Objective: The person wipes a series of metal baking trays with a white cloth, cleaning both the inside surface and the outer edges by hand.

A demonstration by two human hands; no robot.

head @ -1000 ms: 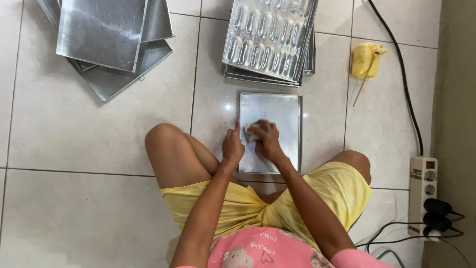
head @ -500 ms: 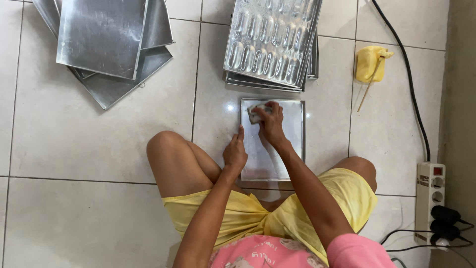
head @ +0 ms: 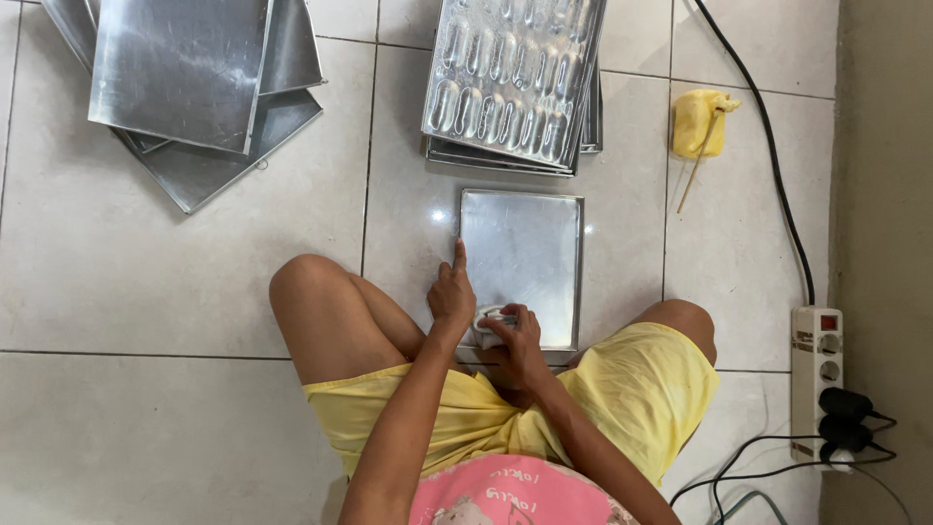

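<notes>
Nearest, at six o'clock, a pink shirt [head: 525,496] and yellow shorts [head: 622,399], with bare knees spread to either side on the tiled floor [head: 146,292]. Between the knees, a flat metal tray [head: 525,253] lying on the tiles, its near edge just under the hands. Right hand [head: 513,335] at the tray's near left corner, fingers curled tight around a small whitish cloth [head: 489,321] and pressing it onto the metal. Left hand [head: 452,292] just beside it at nine o'clock, resting on the tray's left rim, fingers loosely folded and the forefinger stretched straight toward twelve o'clock — holding nothing, only steadying. Out at three o'clock, against the wall, a white power strip [head: 814,379] with dark plugs in it, and a black cable [head: 768,146] running up past it toward one o'clock. Just beyond the tray at twelve o'clock, a stack of moulded baking trays [head: 510,78] with rows of oval hollows. At one o'clock, a yellow lump in a bag [head: 700,122] with a thin stick [head: 698,170] leaning out of it. Farthest, at ten o'clock — a loose pile of plain flat trays [head: 185,78], fanned at angles.
</notes>
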